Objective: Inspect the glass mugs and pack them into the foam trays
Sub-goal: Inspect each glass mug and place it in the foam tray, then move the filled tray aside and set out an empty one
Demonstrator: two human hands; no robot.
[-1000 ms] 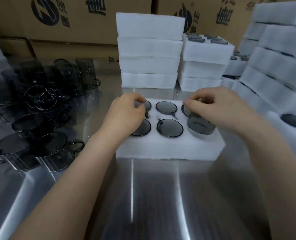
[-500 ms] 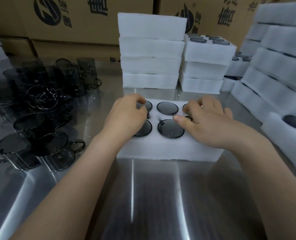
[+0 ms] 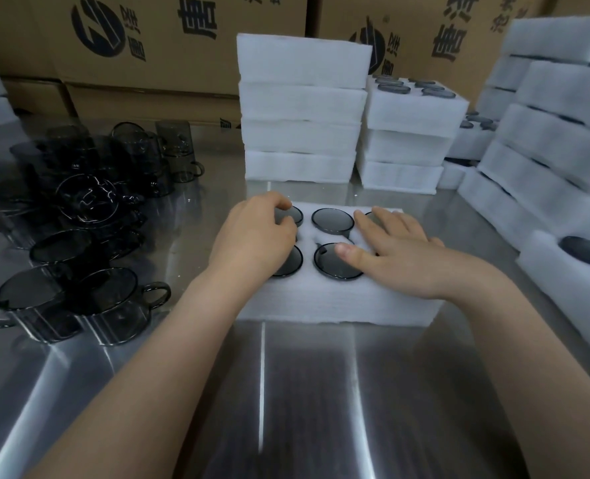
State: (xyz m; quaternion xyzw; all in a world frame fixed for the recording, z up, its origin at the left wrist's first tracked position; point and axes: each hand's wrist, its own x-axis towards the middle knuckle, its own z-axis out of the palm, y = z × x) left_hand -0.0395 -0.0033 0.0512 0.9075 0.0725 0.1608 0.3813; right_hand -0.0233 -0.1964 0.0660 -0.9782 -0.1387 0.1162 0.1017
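Sitting mid-table, the foam tray (image 3: pixel 338 302) has bare steel table (image 3: pixel 304 392) along its near edge, stacked foam trays (image 3: pixel 304 98) close behind and loose glass mugs (image 3: pixel 79 236) crowding the left. Packed mugs (image 3: pixel 331 221) fill its pockets. The right hand (image 3: pixel 400 252) lies flat, hiding the right column; the left hand (image 3: pixel 252 238) curls over the far-left mug (image 3: pixel 295 214), grip unclear.

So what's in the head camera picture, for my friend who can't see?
Two hands rest on a white foam tray of dark glass mugs: the left hand curls over the back-left mug, the right hand lies flat on the right ones. Loose mugs stand left on the metal table.
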